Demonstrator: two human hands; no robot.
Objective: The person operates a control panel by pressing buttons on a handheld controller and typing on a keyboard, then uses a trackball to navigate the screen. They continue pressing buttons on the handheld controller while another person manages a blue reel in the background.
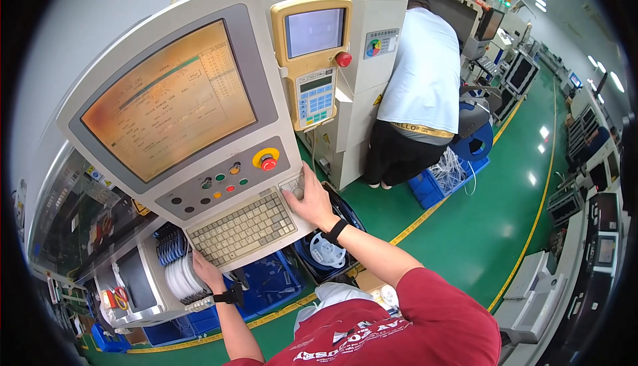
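Note:
A machine console holds a large yellowish screen (169,100) over a beige keyboard (240,228) on a shelf. My right hand (314,200), with a black band at the wrist, lies at the shelf's right end. Its thumb and fingers reach around a pale trackball (292,185) beside the keys. At the near left corner of the shelf, my left hand (207,274) touches the edge, with a black watch on its wrist. Most of its fingers are hidden by the shelf. Between screen and keyboard sit several round buttons and a red emergency stop button (268,161).
A yellow handheld control unit (312,63) hangs right of the screen. Further right, a person in a light blue shirt (422,67) bends over machinery, near a blue bin of white strips (446,173). Beneath the shelf are blue bins (269,283) and white reels (184,279).

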